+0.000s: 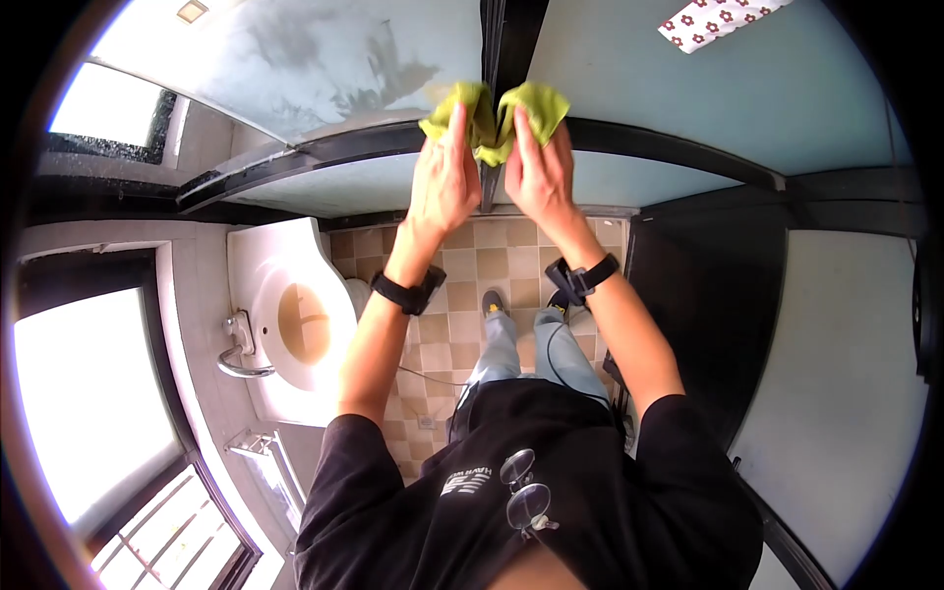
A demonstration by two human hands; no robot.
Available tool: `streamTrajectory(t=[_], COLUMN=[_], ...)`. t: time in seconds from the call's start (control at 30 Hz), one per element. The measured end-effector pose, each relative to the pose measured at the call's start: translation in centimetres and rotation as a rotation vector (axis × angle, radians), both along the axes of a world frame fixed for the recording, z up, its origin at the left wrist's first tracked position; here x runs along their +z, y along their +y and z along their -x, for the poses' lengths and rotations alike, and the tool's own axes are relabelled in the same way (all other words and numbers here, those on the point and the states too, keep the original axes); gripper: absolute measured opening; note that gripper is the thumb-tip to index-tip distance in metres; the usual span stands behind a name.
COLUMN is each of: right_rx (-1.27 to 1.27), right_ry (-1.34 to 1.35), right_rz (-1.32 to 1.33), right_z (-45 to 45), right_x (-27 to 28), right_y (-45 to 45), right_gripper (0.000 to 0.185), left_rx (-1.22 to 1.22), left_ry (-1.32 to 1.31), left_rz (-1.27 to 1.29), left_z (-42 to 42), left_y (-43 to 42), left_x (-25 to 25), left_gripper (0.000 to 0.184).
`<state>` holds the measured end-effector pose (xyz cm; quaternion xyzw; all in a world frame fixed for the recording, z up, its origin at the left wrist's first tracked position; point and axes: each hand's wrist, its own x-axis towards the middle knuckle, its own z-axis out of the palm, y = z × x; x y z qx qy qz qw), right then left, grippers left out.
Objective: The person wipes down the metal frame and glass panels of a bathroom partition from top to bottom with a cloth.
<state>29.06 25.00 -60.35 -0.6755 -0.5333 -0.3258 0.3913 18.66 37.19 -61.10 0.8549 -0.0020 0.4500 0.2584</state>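
Note:
A yellow-green cloth [531,101] is bunched against the black upright bar [509,49] where it meets the dark crossbar of a frosted glass partition. My left hand [445,182] presses the cloth's left part, its fingers together and pointing up. On the right part lies my right hand [542,172], fingers also close together over the fabric. Both hands are near each other, one on each side of the bar. Black straps circle both wrists. The fingertips are partly hidden in the cloth folds.
A white washbasin [270,241] with a metal faucet [243,359] stands at the left, beside bright windows. Frosted panels [688,108] rise ahead, one bearing a flower-patterned piece [716,22]. A black door panel [703,285] is at the right. Tiles [447,324] cover the floor.

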Motion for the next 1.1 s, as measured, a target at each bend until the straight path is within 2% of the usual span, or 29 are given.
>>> streamTrajectory(t=[0.13,0.17,0.2,0.27,0.33,0.4,0.53,0.57,0.6,0.67,0.77,0.87,1.1], right_rx=[-0.034,-0.066,-0.049,-0.087,-0.134,-0.101,-0.145,-0.182,-0.110,-0.212,-0.201,-0.117,-0.095], right_ry=[-0.196,-0.333,-0.386,-0.415,-0.584,-0.573,-0.467,-0.475,-0.483,-0.356,-0.398,-0.257,-0.297], right_rz=[-0.247,-0.305,-0.229,-0.287,-0.366,-0.368,-0.348,-0.355,-0.396,-0.242,-0.267,-0.362,-0.464], right_z=[-1.8,-3.3,-5.5,-3.9,-6.4,-5.0,-4.2,-4.4,-4.4,-4.3,-4.2,-4.1,-5.1], right_x=[10.2,12.5,16.1,20.6,22.9,26.2,30.6,31.4,32.3,32.4,32.5,32.0,27.6], right_y=[2.6,3.3,4.2,4.8,6.7,6.8,7.7,7.9,7.9,8.0,8.7,8.9,9.3], right_gripper=[0.065,0.056,0.079,0.079,0.075,0.075,0.075,0.075,0.075,0.075,0.074,0.070,0.053], left_rx=[0.063,0.052,0.038,0.019,0.032,-0.061,-0.064,-0.072,-0.073,-0.094,-0.028,0.081,0.095], left_ry=[-0.337,-0.382,-0.430,-0.488,-0.493,-0.486,-0.490,-0.451,-0.473,-0.419,-0.372,-0.410,-0.349], left_rz=[-0.217,-0.266,-0.318,-0.379,-0.401,-0.427,-0.489,-0.438,-0.462,-0.456,-0.468,-0.515,-0.534], left_z=[-2.6,-3.1,-3.5,-5.4,-5.2,-6.2,-6.7,-6.6,-6.6,-6.6,-6.7,-7.6,-7.2], left_y=[2.1,2.6,3.1,4.7,3.8,4.1,4.8,4.8,4.6,4.5,3.2,2.3,2.0], left_x=[9.4,11.6,14.1,20.4,24.6,27.7,32.6,33.5,34.2,35.3,36.1,35.3,30.6], left_gripper=[0.075,0.072,0.070,0.060,0.061,0.061,0.062,0.063,0.063,0.066,0.075,0.081,0.080])
